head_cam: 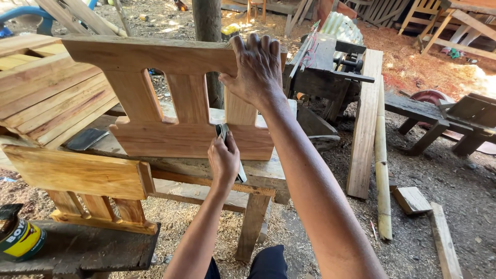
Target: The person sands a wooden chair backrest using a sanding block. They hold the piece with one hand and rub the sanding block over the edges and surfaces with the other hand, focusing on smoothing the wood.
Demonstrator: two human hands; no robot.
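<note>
Scraping in hand: right hand [258, 67] grips panel [191, 103] top, frame centre, upright on table [268, 173]; left hand [223, 160] closed on scraper [223, 130] against lower rail. Next stroke needs steady bracing.
</note>
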